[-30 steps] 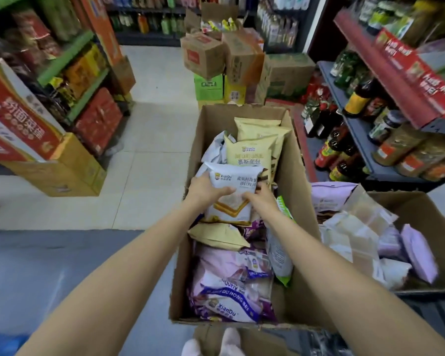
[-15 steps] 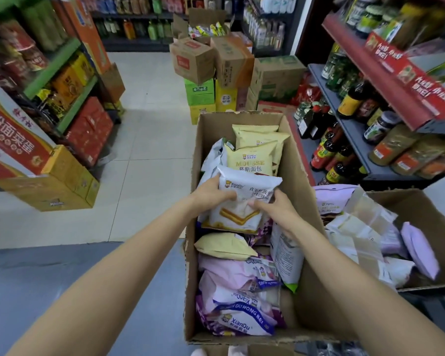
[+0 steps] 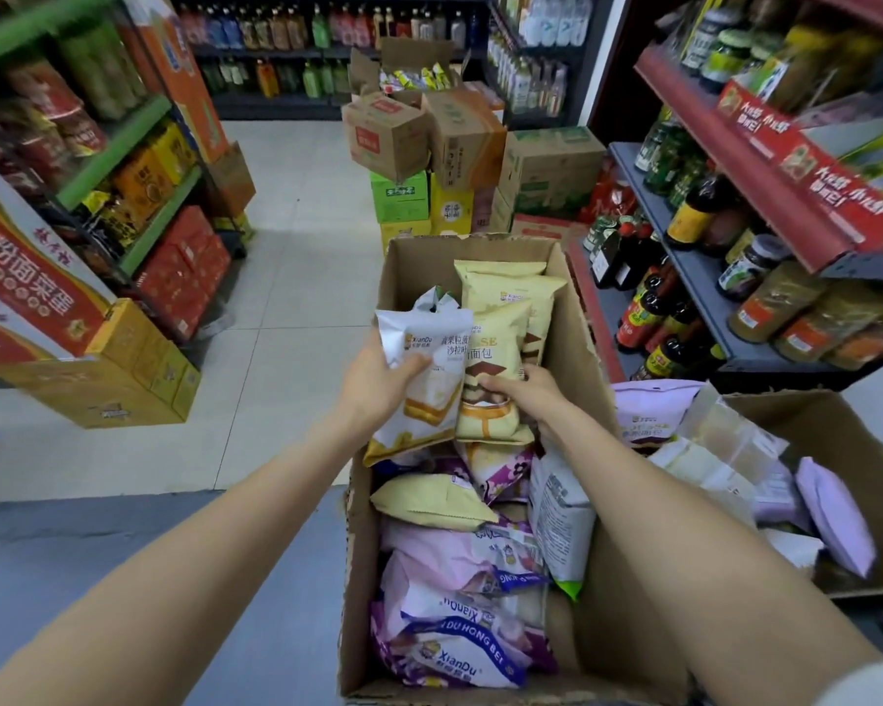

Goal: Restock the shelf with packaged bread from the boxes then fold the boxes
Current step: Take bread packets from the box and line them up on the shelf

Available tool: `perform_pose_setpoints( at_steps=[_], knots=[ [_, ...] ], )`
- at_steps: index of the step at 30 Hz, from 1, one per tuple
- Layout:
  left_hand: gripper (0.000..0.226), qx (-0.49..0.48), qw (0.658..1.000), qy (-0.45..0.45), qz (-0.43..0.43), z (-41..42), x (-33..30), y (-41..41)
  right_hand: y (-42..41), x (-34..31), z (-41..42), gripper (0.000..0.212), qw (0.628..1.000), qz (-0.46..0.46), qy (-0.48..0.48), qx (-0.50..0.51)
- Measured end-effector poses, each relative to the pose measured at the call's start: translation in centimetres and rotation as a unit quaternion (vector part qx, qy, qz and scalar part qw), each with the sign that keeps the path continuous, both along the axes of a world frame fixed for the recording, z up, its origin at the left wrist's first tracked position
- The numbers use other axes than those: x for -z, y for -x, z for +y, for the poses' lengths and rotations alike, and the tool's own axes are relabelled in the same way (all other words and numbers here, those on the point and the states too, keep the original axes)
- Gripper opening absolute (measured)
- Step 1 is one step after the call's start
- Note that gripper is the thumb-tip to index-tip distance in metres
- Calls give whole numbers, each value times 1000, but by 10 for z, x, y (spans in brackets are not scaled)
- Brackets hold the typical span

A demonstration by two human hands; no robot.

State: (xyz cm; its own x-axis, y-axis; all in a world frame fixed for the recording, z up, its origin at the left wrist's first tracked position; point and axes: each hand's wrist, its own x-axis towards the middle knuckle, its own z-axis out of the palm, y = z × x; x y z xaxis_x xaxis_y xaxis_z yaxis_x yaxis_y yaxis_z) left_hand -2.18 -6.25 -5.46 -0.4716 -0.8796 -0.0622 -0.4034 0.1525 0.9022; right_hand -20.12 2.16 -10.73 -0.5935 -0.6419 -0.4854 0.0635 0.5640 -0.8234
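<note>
Left hand (image 3: 378, 384) grips a white bread packet (image 3: 421, 384), thumb across its front, lifted over the left wall of the open cardboard box (image 3: 577, 318). Right hand (image 3: 526, 389) has fingers curled onto the lower part of a cream mousse-bread packet (image 3: 495, 359), which stands upright in the box.

Head view only. Step in hand, as I judge it: pulling packets out for restocking; box far from empty, folding well off. Next move calls for lifting the cream packet free and carrying both to a bread shelf, which I cannot pick out here.

Box contents: more cream packets (image 3: 505, 287) upright at the far end, a yellow packet (image 3: 429, 501) lying flat mid-box, purple-and-white packets (image 3: 455, 649) heaped at the near end. Second box (image 3: 862, 450) to the right holds lilac and pale packets (image 3: 832, 517).
</note>
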Motion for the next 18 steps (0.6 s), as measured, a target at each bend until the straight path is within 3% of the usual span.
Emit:
perform_pose_setpoints(
  at_steps=[6, 10, 13, 18],
  knots=[
    [19, 22, 985, -81, 150, 20, -39, -6, -23, -63, 39, 53, 970, 111, 176, 126],
    [28, 116, 918, -267, 269, 42, -69, 10, -24, -117, 104, 39, 958, 138, 218, 126],
    [47, 269, 876, -327, 232, 87, -98, 33, -32, -150, 170, 26, 955, 138, 216, 152],
    [39, 450, 799, -367, 157, 206, -132, 75, -56, -181, 293, 25, 926, 150, 196, 284]
  ],
)
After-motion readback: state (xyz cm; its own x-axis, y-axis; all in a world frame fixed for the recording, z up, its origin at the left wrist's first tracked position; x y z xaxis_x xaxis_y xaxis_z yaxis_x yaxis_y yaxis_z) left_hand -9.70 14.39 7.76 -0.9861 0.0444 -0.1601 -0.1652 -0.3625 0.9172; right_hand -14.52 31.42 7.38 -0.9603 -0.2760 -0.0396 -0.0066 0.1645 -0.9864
